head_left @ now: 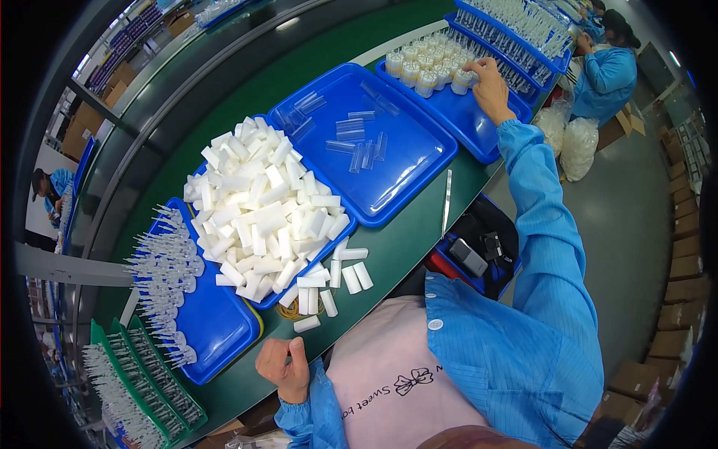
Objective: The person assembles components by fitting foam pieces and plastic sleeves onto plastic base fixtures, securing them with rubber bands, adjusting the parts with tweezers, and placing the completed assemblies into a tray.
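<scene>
My right hand (490, 88) reaches to the far right tray, its fingers closed at the top of a short bundle (461, 79), white on top with a yellowish band. Several similar bundles (425, 81) stand upright beside it in the blue tray (479, 133). My left hand (286, 365) is curled into a loose fist at the table's near edge, with nothing visible in it. Just beyond it lie loose white foam blocks (307, 324) and yellow rubber bands (292, 310). A large heap of white foam blocks (258, 202) fills the blue tray behind.
A middle blue tray (404, 176) holds several clear tubes (351, 131). Metal tweezers (447, 202) lie by the table edge. At left are a tray of white-tipped parts (168, 277) and green racks (146, 382). Stacked blue trays (516, 45) stand far right; a co-worker (606, 75) sits beyond.
</scene>
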Available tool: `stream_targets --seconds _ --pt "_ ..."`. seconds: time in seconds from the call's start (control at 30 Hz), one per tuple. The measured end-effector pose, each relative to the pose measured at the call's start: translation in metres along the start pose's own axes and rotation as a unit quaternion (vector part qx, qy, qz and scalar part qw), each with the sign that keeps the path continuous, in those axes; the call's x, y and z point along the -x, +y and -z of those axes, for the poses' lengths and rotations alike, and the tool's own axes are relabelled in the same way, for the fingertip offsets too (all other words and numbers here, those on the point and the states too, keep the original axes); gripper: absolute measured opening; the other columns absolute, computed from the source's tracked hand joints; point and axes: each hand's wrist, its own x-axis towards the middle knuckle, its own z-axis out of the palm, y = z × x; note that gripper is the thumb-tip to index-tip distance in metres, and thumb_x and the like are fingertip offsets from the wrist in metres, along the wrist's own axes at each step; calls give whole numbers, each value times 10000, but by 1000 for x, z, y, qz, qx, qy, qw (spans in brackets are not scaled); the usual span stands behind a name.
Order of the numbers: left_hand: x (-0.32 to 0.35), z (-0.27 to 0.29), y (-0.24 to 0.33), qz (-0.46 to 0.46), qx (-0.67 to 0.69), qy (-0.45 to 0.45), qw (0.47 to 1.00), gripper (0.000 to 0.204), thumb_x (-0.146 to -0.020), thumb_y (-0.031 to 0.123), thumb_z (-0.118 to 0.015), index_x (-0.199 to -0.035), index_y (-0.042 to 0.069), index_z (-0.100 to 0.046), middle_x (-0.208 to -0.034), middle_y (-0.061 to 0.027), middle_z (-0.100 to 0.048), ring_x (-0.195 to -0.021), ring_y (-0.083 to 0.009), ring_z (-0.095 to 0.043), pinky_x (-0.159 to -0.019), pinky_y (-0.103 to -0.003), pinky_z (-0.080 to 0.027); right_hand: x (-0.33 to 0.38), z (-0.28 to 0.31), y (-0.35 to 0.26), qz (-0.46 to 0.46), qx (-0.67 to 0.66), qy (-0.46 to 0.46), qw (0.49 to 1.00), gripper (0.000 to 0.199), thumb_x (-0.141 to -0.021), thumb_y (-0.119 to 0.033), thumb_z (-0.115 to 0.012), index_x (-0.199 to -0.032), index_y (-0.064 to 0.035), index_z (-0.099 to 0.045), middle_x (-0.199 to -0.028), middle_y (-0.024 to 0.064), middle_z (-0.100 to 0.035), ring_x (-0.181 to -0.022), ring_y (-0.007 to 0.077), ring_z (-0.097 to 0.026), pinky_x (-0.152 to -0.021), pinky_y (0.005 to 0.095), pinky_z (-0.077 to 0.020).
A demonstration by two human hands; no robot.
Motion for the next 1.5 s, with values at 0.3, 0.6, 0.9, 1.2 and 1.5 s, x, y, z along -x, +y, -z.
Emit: stream_targets --seconds 0.3,0.6,0.9,1.2,1.5 --pt "-5 -3 -3 0 13 -3 1000 300 -843 125 -633 -598 -4 -517 -549 -91 -468 -481 -205 -422 -462 -321 -288 2 -13 19 -14 -46 36 998 405 -742 79 -453 -990 -154 -673 -1097 75 -521 -959 317 -575 -801 389 -467" --pt "-5 -12 -12 0 21 11 1000 251 -794 99 -648 -604 16 -505 -555 -104 -453 -480 -260 -427 -450 -353 -286 3 -4 15 -12 -20 1 1000 378 -729 86 -458 -947 -147 -662 -1062 65 -550 -968 314 -579 -800 387 -463" --pt "-10 -9 -5 -11 20 0 1000 277 -813 114 -646 -598 12 -504 -549 -94 -445 -480 -233 -421 -458 -336 -283 -15 -6 20 -16 -18 -33 999 373 -700 74 -494 -960 -147 -644 -1082 64 -540 -984 317 -570 -812 384 -461" --pt "7 1 -4 22 26 24 999 246 -794 95 -647 -605 15 -513 -557 -97 -451 -475 -245 -423 -456 -346 -289 -6 -1 10 -35 1 -31 999 390 -719 42 -529 -1006 -191 -653 -1104 68 -521 -996 323 -573 -828 404 -463" --pt "6 2 6 -13 32 20 999 291 -833 131 -627 -594 8 -516 -547 -85 -454 -477 -210 -421 -458 -327 -281 -20 0 29 -39 28 -44 998 381 -737 0 -543 -1036 -207 -656 -1088 105 -529 -1028 329 -555 -858 403 -454"
